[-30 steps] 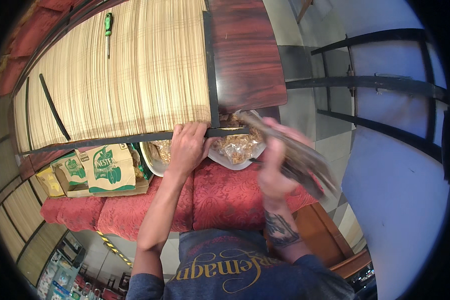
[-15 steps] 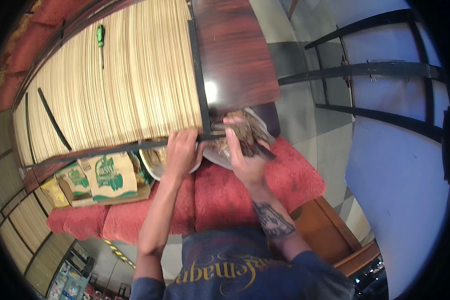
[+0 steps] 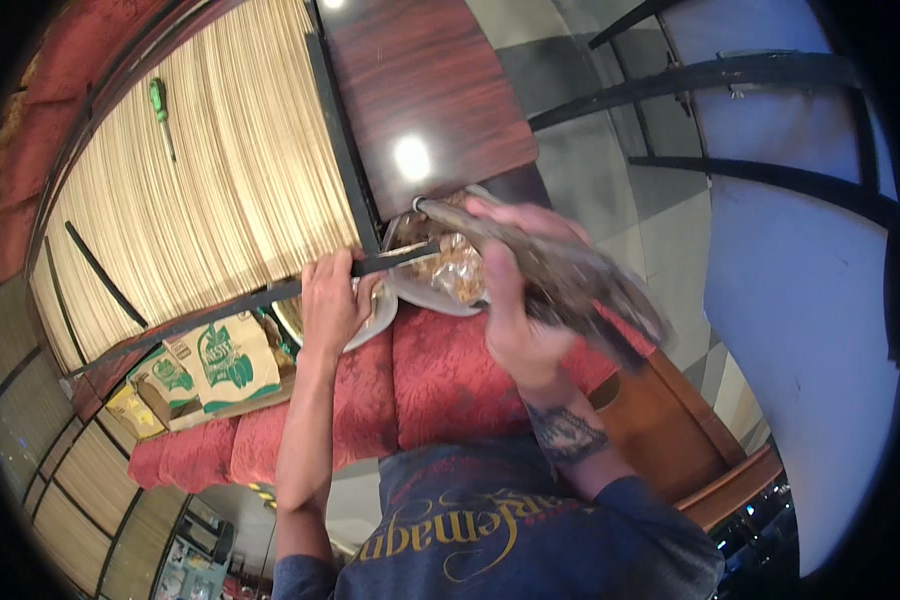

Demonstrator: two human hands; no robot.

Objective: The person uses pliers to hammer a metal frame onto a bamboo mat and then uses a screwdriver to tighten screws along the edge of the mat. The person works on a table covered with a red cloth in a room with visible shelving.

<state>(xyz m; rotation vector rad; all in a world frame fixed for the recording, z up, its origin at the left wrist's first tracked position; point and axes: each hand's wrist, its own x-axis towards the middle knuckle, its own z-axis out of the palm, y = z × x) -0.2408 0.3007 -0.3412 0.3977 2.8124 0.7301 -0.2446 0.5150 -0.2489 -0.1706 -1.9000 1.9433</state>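
A wide panel of thin pale strips (image 3: 220, 170) with black edging lies in front of me. My left hand (image 3: 334, 305) is closed over the black edge strip (image 3: 370, 264) at its near right corner, where the strip's end sticks out past the panel. My right hand (image 3: 525, 300) is closed round a long greyish-brown thing (image 3: 590, 275), smeared by motion, so its kind cannot be made out. Under that thing stands a whitish tub (image 3: 420, 292) holding a clear plastic bag (image 3: 460, 268) and small brownish pieces. A second whitish tub (image 3: 382, 318) is partly hidden behind my left hand.
A green-handled screwdriver (image 3: 160, 105) lies on the panel, near a loose black strip (image 3: 105, 275). Beyond the tubs is a dark red wooden tabletop (image 3: 430, 90). A cardboard box (image 3: 232, 362) sits on the red cushioned seat (image 3: 450, 375). Black metal framing (image 3: 710, 75) stands at the right.
My right hand has moved slightly right, and the brownish thing now stretches out to the lower right, uncovering the near tub. My left hand keeps its hold. The whole view has shifted a little.
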